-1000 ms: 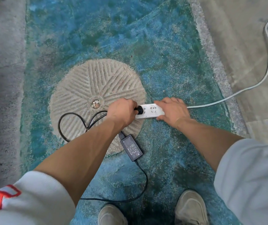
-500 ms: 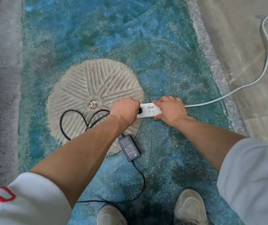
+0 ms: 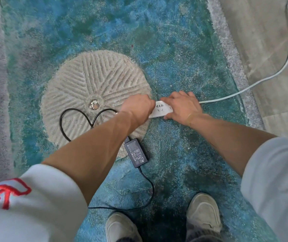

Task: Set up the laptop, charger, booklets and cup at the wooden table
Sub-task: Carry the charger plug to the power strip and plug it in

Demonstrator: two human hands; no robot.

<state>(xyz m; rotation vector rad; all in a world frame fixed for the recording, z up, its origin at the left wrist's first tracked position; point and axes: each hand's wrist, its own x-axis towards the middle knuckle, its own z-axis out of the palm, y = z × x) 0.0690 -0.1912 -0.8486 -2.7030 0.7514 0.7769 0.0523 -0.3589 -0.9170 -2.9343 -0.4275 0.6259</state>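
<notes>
A white power strip point(image 3: 161, 110) lies on the blue-green floor. My right hand point(image 3: 183, 105) presses down on its right half and grips it. My left hand point(image 3: 137, 107) is closed at the strip's left end; the charger's black plug is hidden inside the fist. The black charger brick point(image 3: 135, 152) rests on the floor below my left forearm. Its black cable point(image 3: 73, 119) loops over the round stone, and another length point(image 3: 149, 191) runs toward my feet. The laptop, booklets, cup and table are out of sight.
A grooved round millstone point(image 3: 94, 82) is set into the floor at left centre. The strip's white cord point(image 3: 268, 76) curves off to the upper right over bare concrete point(image 3: 261, 32). My two shoes point(image 3: 203, 212) stand at the bottom edge.
My left hand has slid right against the strip's end, and the black plug that showed a second ago is now covered by the fist. The right hand stays on the strip.
</notes>
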